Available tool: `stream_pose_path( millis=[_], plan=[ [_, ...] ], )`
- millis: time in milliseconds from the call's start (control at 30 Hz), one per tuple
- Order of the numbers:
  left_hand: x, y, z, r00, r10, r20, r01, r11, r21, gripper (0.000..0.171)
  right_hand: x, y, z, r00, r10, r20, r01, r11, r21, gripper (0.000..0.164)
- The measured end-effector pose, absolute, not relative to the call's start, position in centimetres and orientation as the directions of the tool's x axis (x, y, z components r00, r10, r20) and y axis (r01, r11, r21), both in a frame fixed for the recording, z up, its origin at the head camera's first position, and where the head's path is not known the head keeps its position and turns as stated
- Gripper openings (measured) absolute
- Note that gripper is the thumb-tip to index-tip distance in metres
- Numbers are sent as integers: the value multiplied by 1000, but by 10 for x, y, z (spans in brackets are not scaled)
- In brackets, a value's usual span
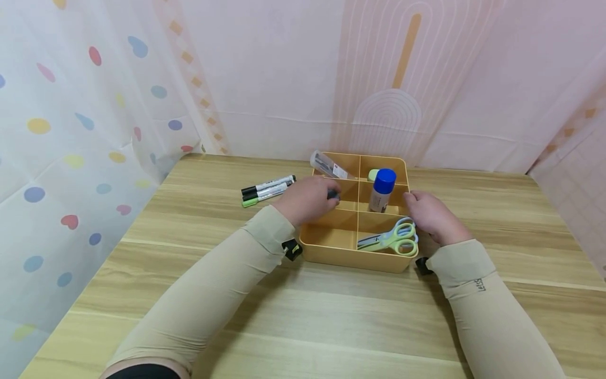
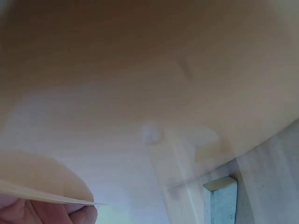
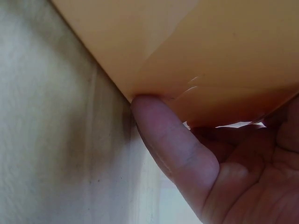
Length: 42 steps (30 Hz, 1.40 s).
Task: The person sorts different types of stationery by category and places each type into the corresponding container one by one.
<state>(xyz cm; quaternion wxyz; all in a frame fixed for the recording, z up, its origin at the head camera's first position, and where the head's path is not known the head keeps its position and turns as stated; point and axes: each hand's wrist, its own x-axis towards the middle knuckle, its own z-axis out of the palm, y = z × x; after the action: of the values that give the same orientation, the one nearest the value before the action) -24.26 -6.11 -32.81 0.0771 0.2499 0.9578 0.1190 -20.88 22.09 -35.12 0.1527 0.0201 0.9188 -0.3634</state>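
A yellow-orange desk organizer (image 1: pixel 357 258) with several compartments stands on the wooden table. My left hand (image 1: pixel 310 199) grips its left wall, fingers bent over the rim; in the left wrist view its fingers (image 2: pixel 51 212) show past the wall's edge. A small dark object (image 1: pixel 333 195) shows by those fingertips, mostly hidden. On the right wall, my right hand (image 1: pixel 433 215) holds the rim, its thumb (image 3: pixel 170 135) pressed to the outer face. Inside are scissors (image 1: pixel 397 238) with green and blue handles, a blue-capped glue stick (image 1: pixel 382 190), a clear tube (image 1: pixel 326 165) and a pale green item (image 1: pixel 373 175).
Several markers (image 1: pixel 267 189), black and green capped, lie on the table (image 1: pixel 303 321) left of the organizer. A patterned curtain (image 1: pixel 274 79) hangs along the table's back edge, and another with coloured spots (image 1: pixel 94 158) hangs at the left.
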Motion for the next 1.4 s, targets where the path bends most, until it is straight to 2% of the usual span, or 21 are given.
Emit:
stream_pose_path(
  millis=[333, 533, 700, 933, 1200, 1400],
  plan=[
    [-242, -55, -325, -872, 480, -99, 451, 865, 221, 32, -209, 222, -351, -947, -80, -310, 155, 733, -662, 53],
    [-239, -50, -323, -860, 506, -63, 492, 856, 161, 31, -209, 221, -351, -950, -77, -301, 150, 736, -660, 54],
    [-239, -49, -324, -852, 521, -59, 499, 840, 215, 35, -210, 219, -352, -950, -75, -303, 157, 726, -670, 51],
    [-241, -49, -325, -868, 486, -105, 437, 846, 305, 36, -210, 219, -352, -952, -76, -297, 149, 733, -664, 53],
    [-242, -49, -326, -871, 478, -117, 424, 849, 314, 36, -210, 218, -351, -947, -70, -315, 165, 734, -659, 56],
    [-242, -51, -325, -873, 470, -129, 413, 854, 315, 38, -211, 217, -350, -938, -75, -337, 181, 726, -664, 64]
  ],
)
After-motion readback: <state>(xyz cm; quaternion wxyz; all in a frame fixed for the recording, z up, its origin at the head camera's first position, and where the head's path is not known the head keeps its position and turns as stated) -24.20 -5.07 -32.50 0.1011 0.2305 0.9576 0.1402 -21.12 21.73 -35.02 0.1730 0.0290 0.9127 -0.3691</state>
